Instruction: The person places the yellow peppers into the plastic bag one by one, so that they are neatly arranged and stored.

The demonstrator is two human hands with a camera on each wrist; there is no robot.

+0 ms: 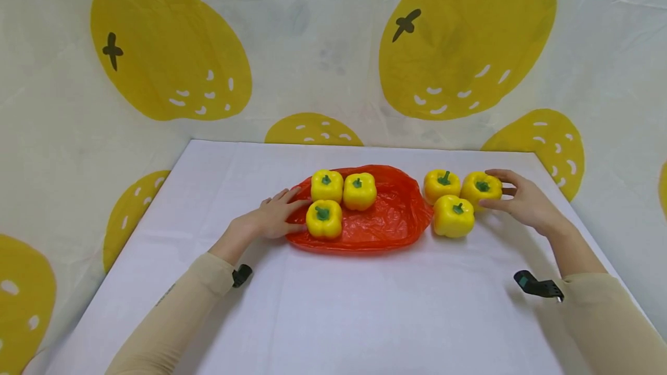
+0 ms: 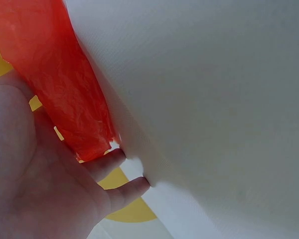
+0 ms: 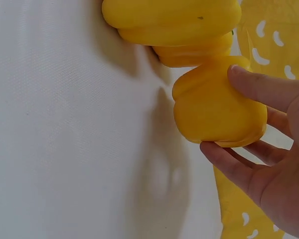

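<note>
A red plastic bag (image 1: pixel 388 219) lies spread on the table with its rim raised. Three yellow bell peppers (image 1: pixel 324 225) sit in its left part. My left hand (image 1: pixel 273 216) rests against the bag's left rim, fingers spread and fairly straight; the left wrist view shows the red plastic (image 2: pixel 65 84) beside the fingers. Right of the bag, three more yellow bell peppers stand close together. The rightmost bell pepper (image 1: pixel 473 194) is between the thumb and fingers of my right hand (image 1: pixel 523 204). In the right wrist view the thumb lies on this pepper (image 3: pixel 217 109), with fingertips along its other side.
The other two peppers of the right group, a back one (image 1: pixel 435 188) and a front one (image 1: pixel 450 221), stand near the bag's right rim. A white cloth covers the table (image 1: pixel 365 311). Behind it hangs a pale curtain (image 1: pixel 312 45) printed with large yellow fruit.
</note>
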